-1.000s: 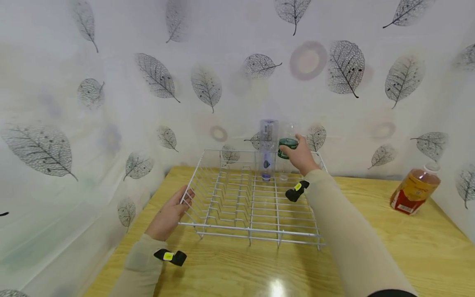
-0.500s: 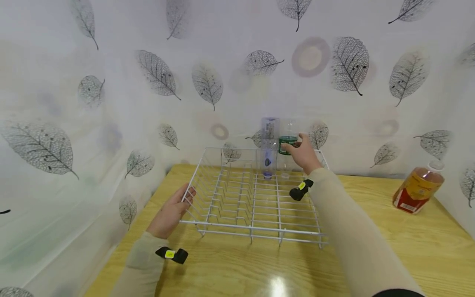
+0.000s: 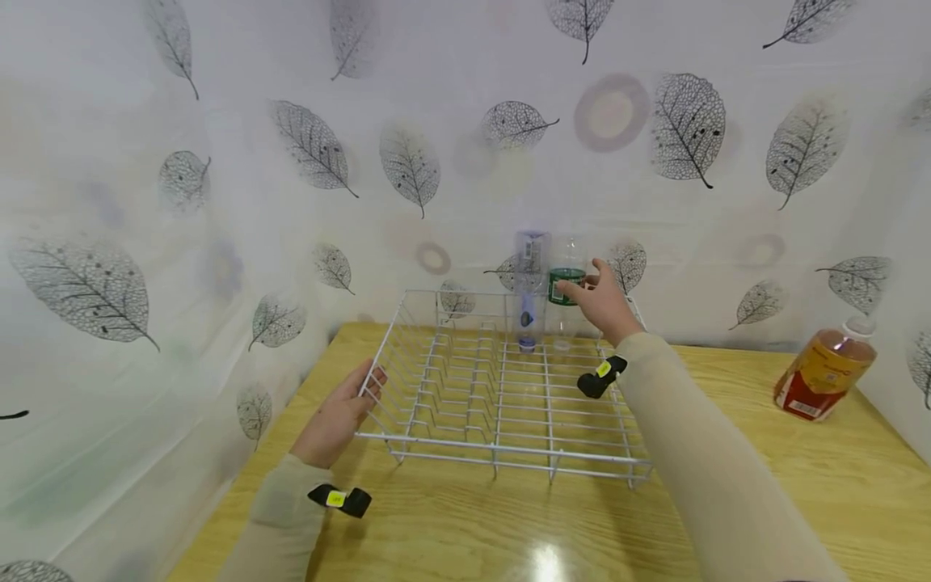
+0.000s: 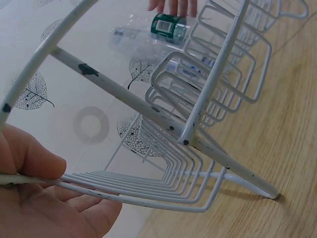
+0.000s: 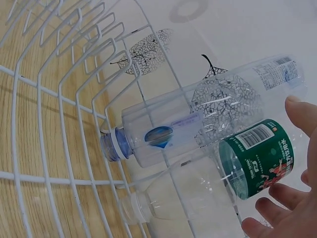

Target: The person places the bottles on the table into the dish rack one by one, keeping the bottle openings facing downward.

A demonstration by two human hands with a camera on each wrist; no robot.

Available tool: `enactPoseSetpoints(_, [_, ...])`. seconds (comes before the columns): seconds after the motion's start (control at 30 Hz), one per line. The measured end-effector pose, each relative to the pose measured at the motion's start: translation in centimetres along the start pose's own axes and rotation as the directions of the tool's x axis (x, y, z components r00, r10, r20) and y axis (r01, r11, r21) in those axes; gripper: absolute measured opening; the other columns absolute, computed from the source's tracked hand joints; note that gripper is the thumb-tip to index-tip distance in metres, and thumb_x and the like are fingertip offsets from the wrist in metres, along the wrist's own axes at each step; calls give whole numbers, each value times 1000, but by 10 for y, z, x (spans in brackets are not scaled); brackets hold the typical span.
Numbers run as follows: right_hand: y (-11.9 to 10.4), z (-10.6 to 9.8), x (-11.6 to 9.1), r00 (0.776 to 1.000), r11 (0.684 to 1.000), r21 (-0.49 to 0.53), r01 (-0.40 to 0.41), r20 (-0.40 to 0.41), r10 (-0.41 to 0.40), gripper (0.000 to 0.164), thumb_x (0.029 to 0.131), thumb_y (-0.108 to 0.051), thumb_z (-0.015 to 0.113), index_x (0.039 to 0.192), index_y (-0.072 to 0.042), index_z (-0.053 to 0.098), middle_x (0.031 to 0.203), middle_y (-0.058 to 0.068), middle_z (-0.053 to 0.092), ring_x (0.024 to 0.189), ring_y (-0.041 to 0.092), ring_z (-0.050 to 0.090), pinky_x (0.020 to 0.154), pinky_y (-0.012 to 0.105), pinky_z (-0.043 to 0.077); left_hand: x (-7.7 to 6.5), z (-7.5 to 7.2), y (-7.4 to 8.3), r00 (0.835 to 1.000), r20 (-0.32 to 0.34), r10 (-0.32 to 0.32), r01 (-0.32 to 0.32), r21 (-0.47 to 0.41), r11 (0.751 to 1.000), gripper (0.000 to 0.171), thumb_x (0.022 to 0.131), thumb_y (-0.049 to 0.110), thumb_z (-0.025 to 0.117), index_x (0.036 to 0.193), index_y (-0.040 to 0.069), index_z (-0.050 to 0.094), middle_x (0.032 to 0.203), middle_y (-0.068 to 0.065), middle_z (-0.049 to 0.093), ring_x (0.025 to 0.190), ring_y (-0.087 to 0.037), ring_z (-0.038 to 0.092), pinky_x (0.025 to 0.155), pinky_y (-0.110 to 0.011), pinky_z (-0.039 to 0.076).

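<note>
A white wire dish rack [image 3: 494, 447] stands on the wooden table. My left hand [image 3: 338, 416] holds its left side, with the thumb over the side wire and the fingers beneath in the left wrist view. Two clear plastic bottles stand cap-down at the rack's back. One, a blue-capped bottle [image 5: 168, 134], leans against the back wire. Just right of it is a bottle with a green label [image 3: 566, 286]. Beside that label my right hand [image 3: 607, 303] has its fingers spread; in the right wrist view they are not wrapped around the bottle.
Right of the rack, an orange-labelled bottle of reddish drink [image 3: 825, 368] stands on the table [image 3: 451, 525]. A leaf-patterned sheet [image 3: 465, 186] hangs behind the table and along its left side.
My right hand has loosened its fingers from the green-labelled bottle and shifted slightly right. The bottle stays in the rack. My left hand keeps its place on the rack's side.
</note>
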State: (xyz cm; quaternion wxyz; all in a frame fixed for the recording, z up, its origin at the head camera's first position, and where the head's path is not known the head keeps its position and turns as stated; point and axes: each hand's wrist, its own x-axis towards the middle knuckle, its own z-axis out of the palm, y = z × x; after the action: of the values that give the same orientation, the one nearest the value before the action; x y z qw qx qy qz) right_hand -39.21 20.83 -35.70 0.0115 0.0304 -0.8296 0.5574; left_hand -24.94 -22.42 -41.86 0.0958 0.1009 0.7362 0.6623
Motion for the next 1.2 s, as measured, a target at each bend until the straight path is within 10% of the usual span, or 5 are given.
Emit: enactPoseSetpoints(1.2, [-20, -47, -53, 995, 989, -113, 96, -6, -97, 114, 88, -67, 64, 164, -24, -9, 168, 14, 9, 153, 34, 13, 115, 66, 24, -1, 3, 4, 1000, -21, -23, 23, 14, 1000, 62, 107, 0, 27, 162, 4, 0, 164, -24, 16, 150, -39, 18, 122, -49, 15])
